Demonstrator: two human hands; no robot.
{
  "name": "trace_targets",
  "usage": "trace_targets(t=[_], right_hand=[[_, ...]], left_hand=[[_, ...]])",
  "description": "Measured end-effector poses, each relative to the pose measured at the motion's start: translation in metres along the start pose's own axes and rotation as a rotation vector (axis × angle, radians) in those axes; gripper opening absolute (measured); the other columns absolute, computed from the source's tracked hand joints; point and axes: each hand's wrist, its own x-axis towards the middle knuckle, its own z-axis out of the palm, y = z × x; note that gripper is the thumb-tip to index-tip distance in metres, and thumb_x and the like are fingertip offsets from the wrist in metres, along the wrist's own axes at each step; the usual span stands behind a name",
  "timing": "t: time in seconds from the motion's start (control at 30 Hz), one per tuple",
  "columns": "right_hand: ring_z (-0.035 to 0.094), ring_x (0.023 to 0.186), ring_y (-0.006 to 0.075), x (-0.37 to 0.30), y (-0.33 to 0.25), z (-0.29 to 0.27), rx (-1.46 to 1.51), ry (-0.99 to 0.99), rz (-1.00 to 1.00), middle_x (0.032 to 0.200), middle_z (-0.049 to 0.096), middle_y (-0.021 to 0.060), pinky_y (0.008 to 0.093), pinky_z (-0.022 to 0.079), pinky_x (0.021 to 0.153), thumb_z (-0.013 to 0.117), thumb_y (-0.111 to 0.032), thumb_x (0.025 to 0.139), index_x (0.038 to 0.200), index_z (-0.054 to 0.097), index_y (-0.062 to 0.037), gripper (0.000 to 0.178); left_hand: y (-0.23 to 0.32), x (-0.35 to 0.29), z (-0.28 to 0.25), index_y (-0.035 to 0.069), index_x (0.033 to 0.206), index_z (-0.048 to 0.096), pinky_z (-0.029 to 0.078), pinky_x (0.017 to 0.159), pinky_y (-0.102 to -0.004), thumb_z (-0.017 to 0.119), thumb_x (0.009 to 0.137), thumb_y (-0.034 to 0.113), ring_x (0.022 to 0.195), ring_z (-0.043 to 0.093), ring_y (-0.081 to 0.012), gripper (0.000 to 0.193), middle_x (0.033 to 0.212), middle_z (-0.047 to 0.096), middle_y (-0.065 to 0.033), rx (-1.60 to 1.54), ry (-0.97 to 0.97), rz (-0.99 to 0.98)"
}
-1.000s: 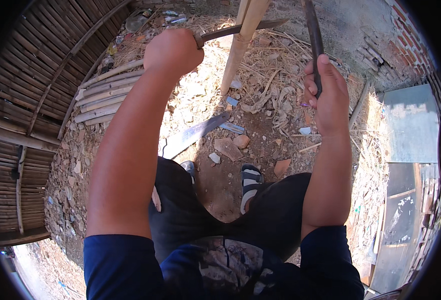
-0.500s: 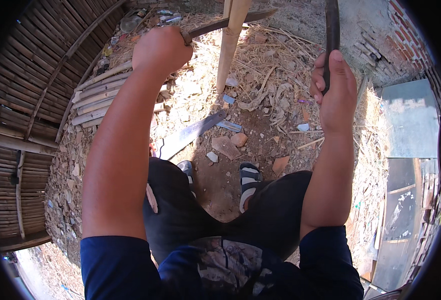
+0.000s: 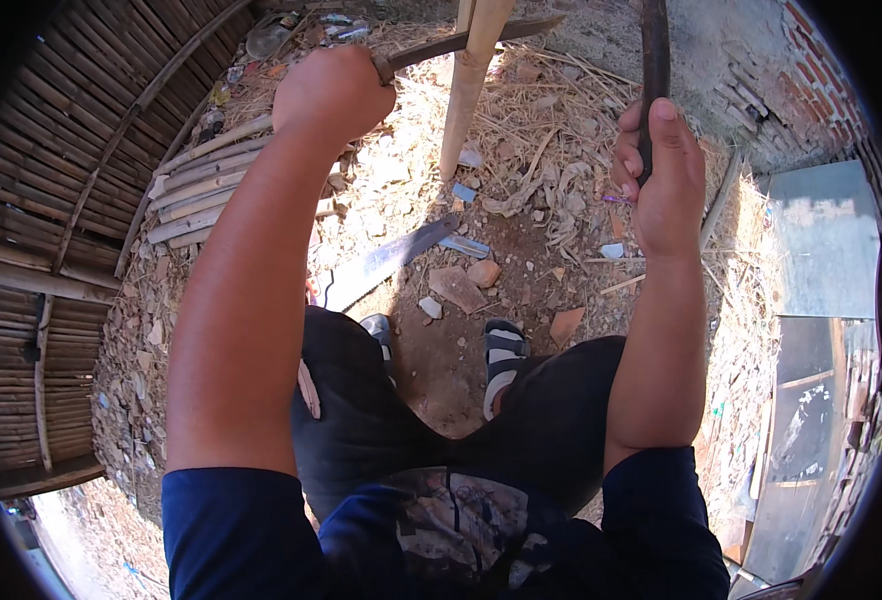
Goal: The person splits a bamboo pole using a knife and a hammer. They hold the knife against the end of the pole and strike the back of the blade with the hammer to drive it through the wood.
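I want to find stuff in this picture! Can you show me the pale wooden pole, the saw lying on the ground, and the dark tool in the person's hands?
Pale wooden pole (image 3: 464, 100), head view, mid shaft.
Saw (image 3: 386, 262), head view, middle of the flat blade.
Dark tool (image 3: 654, 50), head view, bar above the right hand.

Dark curved blade (image 3: 461, 42), long and thin, lying crosswise against the pale bamboo pole (image 3: 473, 80), its left end gripped, dark upright bar (image 3: 654, 60) right of the pole, lower end gripped
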Motion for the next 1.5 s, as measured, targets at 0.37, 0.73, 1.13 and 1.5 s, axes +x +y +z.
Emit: trace_targets(t=[0.37,0.73,1.13,1.5], right_hand=[[0.043,0.055,0.0061,0.0,-0.011,-0.006,0.017,0.031,0.005,0.065,0.046,-0.0043,0.0248,0.035,0.051,0.053,-0.051,0.106,0.091,0.063,-0.0049,0.05],[0.037,0.053,0.0052,-0.003,-0.016,0.006,-0.174,0.019,0.074,0.065,0.043,-0.0044,0.0228,0.031,0.049,0.049,-0.048,0.109,0.098,0.06,-0.005,0.045],[0.043,0.054,0.0058,0.007,-0.004,-0.005,-0.179,0.096,0.111,0.064,0.047,-0.0048,0.0227,0.034,0.049,0.051,-0.051,0.107,0.092,0.062,-0.0062,0.049],[0.038,0.053,0.0053,0.015,0.046,-0.006,-0.43,0.06,0.358,0.065,0.045,-0.0043,0.0221,0.032,0.049,0.05,-0.05,0.108,0.093,0.059,-0.0058,0.048]], left_hand=[[0.003,0.005,0.0,0.015,0.114,0.076,0.06,0.09,-0.0458,0.069,0.085,0.035,0.103,0.073,-0.0321,0.036,0.112,0.075,-0.0142,0.005,-0.008,-0.053],[0.006,0.002,0.001,0.013,0.113,0.077,0.06,0.089,-0.0461,0.068,0.085,0.032,0.103,0.073,-0.0332,0.035,0.111,0.076,-0.0146,-0.016,0.025,-0.047],[0.009,0.002,-0.006,0.009,0.111,0.073,0.058,0.092,-0.0484,0.058,0.093,0.035,0.102,0.072,-0.0353,0.035,0.108,0.075,-0.0165,-0.026,0.001,-0.051],[0.001,0.004,-0.003,0.012,0.113,0.076,0.06,0.089,-0.046,0.068,0.086,0.032,0.102,0.073,-0.0326,0.035,0.111,0.076,-0.0144,0.013,0.006,-0.038]])
